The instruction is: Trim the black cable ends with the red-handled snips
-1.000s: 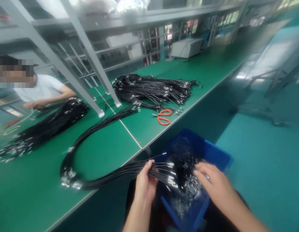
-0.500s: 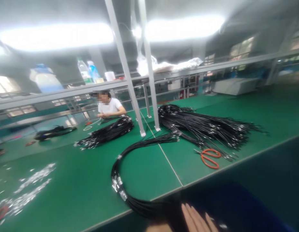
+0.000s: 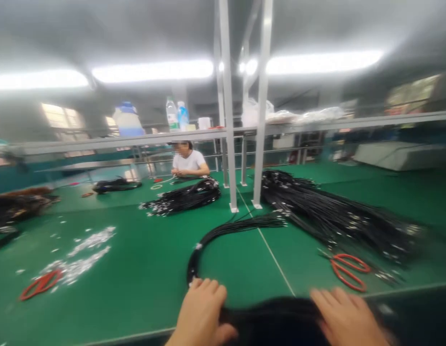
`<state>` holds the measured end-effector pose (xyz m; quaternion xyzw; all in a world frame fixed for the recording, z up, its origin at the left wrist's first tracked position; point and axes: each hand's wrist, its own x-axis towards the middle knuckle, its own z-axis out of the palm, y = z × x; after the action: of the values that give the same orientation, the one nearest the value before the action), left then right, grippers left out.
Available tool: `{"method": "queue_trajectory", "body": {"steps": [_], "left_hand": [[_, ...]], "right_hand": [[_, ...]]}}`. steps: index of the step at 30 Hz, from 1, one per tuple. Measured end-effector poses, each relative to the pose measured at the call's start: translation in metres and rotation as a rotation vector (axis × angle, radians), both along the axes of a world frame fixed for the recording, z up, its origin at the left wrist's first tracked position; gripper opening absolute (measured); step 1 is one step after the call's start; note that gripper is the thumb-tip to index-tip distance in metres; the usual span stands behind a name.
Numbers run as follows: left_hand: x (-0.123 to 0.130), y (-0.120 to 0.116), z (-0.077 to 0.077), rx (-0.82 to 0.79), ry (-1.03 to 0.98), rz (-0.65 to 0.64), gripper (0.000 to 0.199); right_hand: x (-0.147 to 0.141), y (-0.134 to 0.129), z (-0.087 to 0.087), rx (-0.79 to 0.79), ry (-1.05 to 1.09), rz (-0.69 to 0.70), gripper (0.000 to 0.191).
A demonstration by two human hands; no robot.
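Note:
A bundle of black cables [image 3: 208, 237] curves over the green table and comes down to its front edge. My left hand [image 3: 204, 307] is closed around the bundle near the bend, with the thumb underneath. Farther right, my right hand [image 3: 347, 312] grips the same bundle, its fingers curled over the top. Between both hands the dark cables sag slightly and blur with motion. The bundle's free ends lie close to the table's seam. Orange-handled scissors [image 3: 348, 271] rest just beyond my right hand.
A large pile of black cables [image 3: 327, 206] covers the right side, a smaller bundle [image 3: 186, 194] the middle. Two metal posts [image 3: 228, 110] rise from the table. White scraps [image 3: 82, 259] and orange scissors [image 3: 41, 284] lie left. A person in white [image 3: 190, 161] sits behind.
My view has swung left and levelled. My left hand, barely visible before, now grips the bundle near its bend. My right hand, earlier with fingers extended, is now curled over the cables.

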<state>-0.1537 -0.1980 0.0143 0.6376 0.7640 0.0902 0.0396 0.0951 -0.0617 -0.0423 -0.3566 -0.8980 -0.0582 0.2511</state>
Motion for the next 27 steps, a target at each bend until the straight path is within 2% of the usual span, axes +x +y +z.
{"method": "queue_trajectory", "body": {"steps": [3, 6, 8, 10, 14, 17, 21, 24, 27], "left_hand": [[0.006, 0.003, 0.006, -0.003, -0.009, 0.071, 0.027], [0.019, 0.020, 0.002, -0.027, -0.057, 0.047, 0.029], [0.031, 0.037, -0.003, -0.005, -0.111, 0.003, 0.036], [0.045, 0.056, -0.009, 0.036, -0.171, -0.029, 0.037], [0.064, 0.092, -0.020, 0.034, -0.268, -0.029, 0.024], [0.061, 0.108, -0.022, -0.019, -0.332, -0.048, 0.012], [0.047, 0.119, -0.018, -0.020, -0.378, -0.069, 0.005], [0.047, 0.128, -0.019, -0.048, -0.347, -0.063, 0.017], [0.054, 0.138, -0.026, -0.083, -0.320, -0.064, 0.020]], "right_hand": [[-0.017, 0.020, 0.030, 0.029, 0.016, -0.089, 0.047], [-0.028, 0.023, 0.033, -0.026, 0.069, -0.131, 0.059], [-0.024, 0.012, 0.024, -0.096, 0.127, -0.132, 0.060], [-0.012, -0.006, 0.012, -0.185, 0.213, -0.162, 0.052], [0.010, -0.041, -0.015, -0.436, 0.420, -0.231, 0.030], [0.010, -0.056, -0.041, -0.598, 0.550, -0.235, 0.019], [-0.003, -0.066, -0.066, -0.663, 0.651, -0.268, 0.021], [-0.005, -0.069, -0.068, -0.625, 0.644, -0.254, 0.020], [-0.004, -0.064, -0.055, -0.519, 0.581, -0.211, 0.029]]}}
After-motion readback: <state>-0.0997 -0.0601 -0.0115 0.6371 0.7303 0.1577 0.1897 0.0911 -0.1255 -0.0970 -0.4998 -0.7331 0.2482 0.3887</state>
